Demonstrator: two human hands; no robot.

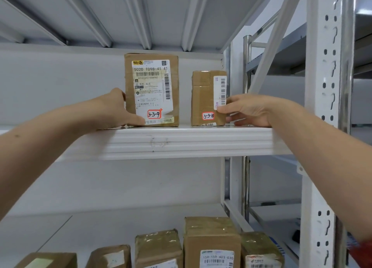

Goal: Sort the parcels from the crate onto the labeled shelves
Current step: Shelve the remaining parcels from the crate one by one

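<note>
Left hand (115, 110): the thumb lies across the lower front face of the larger parcel (152, 86). The rest of the fingers go round its left side, out of sight, so it appears to be a steadying grip. This parcel stands upright on the shelf (181, 141), near the front edge, and its hand-written tag "3-3-9" (154, 114) faces outward. I judge it is set this way so that the code can be read.

The smaller parcel (203, 98) stands just beside it, apart, tagged "3-3-10" (208, 116). That suggests the parcels are placed in number order.

Right hand (249, 111): the fingers are bent round that parcel's front right corner, and the heel of the hand rests on the shelf. It is probably squaring the parcel up.

Further parcels (211, 241) stand on the shelf below. The crate is not in view.
</note>
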